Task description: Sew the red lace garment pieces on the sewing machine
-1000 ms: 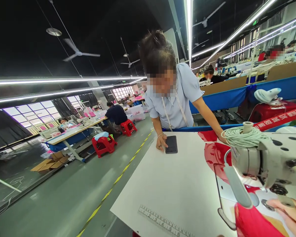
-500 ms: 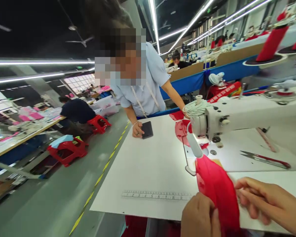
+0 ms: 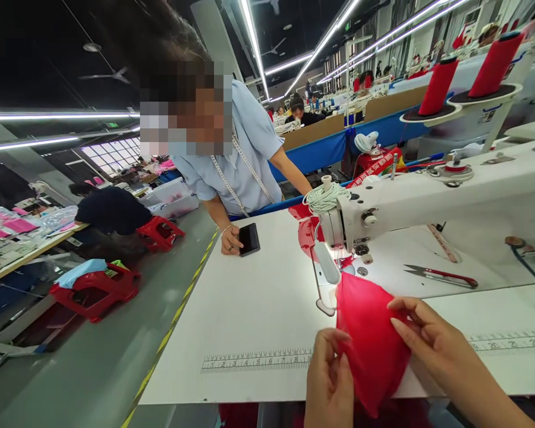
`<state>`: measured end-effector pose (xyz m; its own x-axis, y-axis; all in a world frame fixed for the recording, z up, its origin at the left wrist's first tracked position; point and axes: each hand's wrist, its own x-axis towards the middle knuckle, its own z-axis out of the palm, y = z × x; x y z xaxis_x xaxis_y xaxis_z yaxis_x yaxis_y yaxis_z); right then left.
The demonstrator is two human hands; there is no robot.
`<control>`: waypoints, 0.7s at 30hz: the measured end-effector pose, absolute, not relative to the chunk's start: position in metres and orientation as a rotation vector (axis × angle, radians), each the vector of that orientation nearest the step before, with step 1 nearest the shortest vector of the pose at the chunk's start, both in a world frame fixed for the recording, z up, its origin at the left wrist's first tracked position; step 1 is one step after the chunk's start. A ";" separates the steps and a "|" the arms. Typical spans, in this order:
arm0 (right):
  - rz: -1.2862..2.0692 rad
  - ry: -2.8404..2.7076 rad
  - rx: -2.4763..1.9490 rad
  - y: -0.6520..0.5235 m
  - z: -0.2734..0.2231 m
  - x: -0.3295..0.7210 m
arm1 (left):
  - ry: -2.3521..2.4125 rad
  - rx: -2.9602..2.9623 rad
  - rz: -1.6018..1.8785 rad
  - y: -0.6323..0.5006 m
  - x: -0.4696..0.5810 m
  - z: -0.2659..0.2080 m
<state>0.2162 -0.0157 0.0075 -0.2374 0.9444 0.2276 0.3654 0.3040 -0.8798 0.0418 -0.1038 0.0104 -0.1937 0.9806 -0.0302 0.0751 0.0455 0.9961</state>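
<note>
A piece of red fabric [image 3: 372, 339] stretches between my two hands, in front of the white sewing machine [image 3: 383, 205]. Its far end reaches the lit needle area, where the machine's head hides the exact contact. My left hand [image 3: 329, 377] pinches the fabric's left edge with thumb and fingers. On the other side my right hand [image 3: 432, 342] pinches the right edge, its thumb and forefinger closed on the cloth. More red fabric [image 3: 307, 233] lies behind the needle, close to the hand of a person across the table.
Thread snips [image 3: 441, 276] lie on the machine bed. A ruler scale [image 3: 254, 361] runs along the white table [image 3: 249, 309] near its front edge. Across the table a person in a light blue shirt [image 3: 254, 131] touches a phone [image 3: 249, 239]. Red thread cones [image 3: 439, 89] stand behind the machine.
My right hand has moved from beside the fabric onto its right edge and now pinches it. The fabric is spread wider and raised between my hands. The whole view has shifted slightly.
</note>
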 end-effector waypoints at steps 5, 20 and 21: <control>1.109 -1.485 -1.230 -0.023 0.009 0.216 | 1.930 1.837 1.102 -0.082 0.019 0.039; 1.006 -1.573 -1.266 -0.027 0.005 0.220 | 1.493 1.238 0.950 -0.073 -0.037 0.069; 1.009 -1.577 -1.273 -0.027 0.004 0.221 | 1.539 1.173 1.000 -0.092 -0.042 0.068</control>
<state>0.2213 -0.0267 0.0044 -0.1208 0.9847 0.1255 0.2992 0.1566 -0.9412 -0.0419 -0.0917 0.0676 -0.1148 0.9746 -0.1921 0.2205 0.2135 0.9517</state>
